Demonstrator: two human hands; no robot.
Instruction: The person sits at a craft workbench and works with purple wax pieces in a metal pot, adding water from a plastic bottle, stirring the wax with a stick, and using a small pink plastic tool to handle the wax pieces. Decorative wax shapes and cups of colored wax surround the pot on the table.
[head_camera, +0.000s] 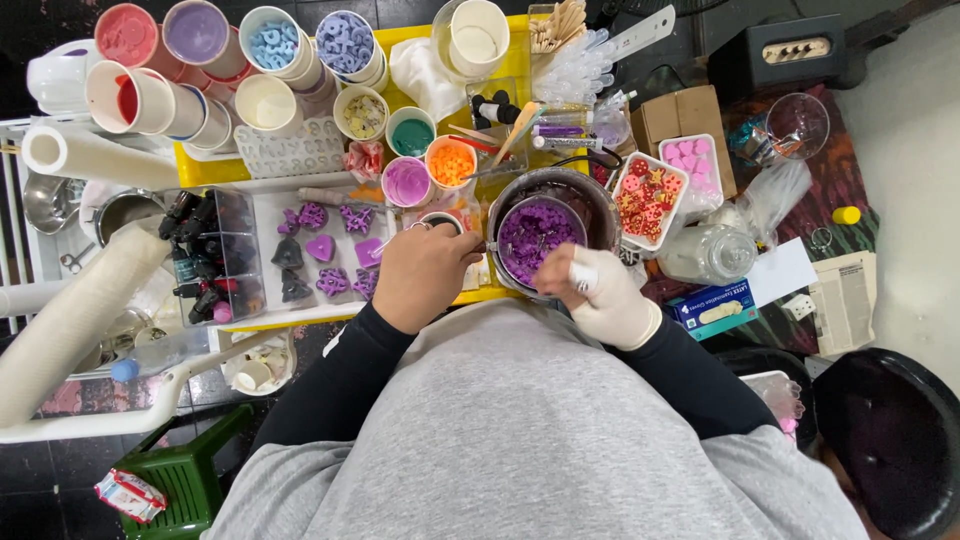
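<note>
Your left hand (425, 272) is bare, with a ring on one finger, and it rests curled at the left rim of the round metal pot filled with small purple wax shapes (540, 238). The fingers are folded in towards the pot's side, where a short handle seems to stick out, but the back of the hand hides what the fingers close on, so I cannot tell whether you grip it or merely steady the pot.

Your right hand (600, 295) wears a white glove and sits at the pot's near right rim, fingers bunched around a small white object, perhaps a dropper or little bottle; it is too small to name with certainty. The hand is closed on it, tilted in over the purple contents.

The relation that matters: the pot lies between your two hands, directly ahead of your chest, with the left hand touching its left side and the right hand just over its near edge. The right hand is the one nearer the contents; the left is nearer the wall of the pot.

To the left of your left hand stands a white tray of dark and purple moulded shapes (330, 260), hearts and flowers among them. Just right of the pot sits a white tray of red and pink pieces (648, 198). Farther ahead stand paper cups of coloured wax (197, 35).
</note>
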